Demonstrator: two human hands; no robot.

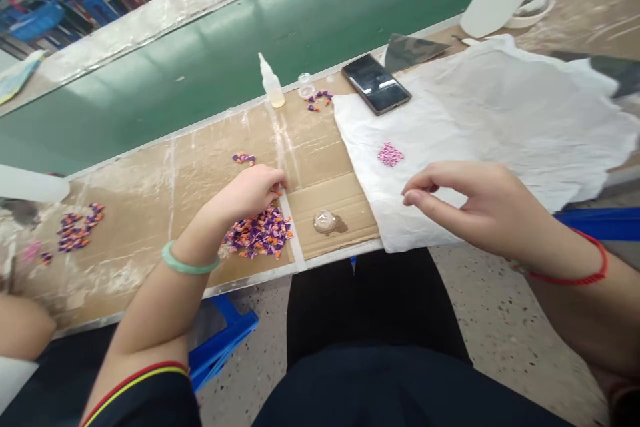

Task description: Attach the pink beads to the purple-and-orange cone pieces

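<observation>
My left hand (pixel 253 190) is closed over the edge of a pile of small purple and orange pieces (pixel 260 233), with an orange bit of one showing at its fingertips. My right hand (pixel 475 203) hovers above a white cloth (pixel 425 120), thumb and forefinger tips pinched together; whatever is between them is too small to make out. Beyond it on the cloth lies a small heap of pink bits (pixel 390 155). Between my hands, a small round clear dish (pixel 325 221) rests on the cardboard tabletop (pixel 325 180).
At the back stand a white dropper bottle (pixel 273 85) and a clear cap (pixel 305 85), near a phone (pixel 376 83). More purple and orange pieces (pixel 80 228) lie to the left. A roll of tape (pixel 533 8) is at the back right. Another person's arm (pixel 23 327) shows at far left.
</observation>
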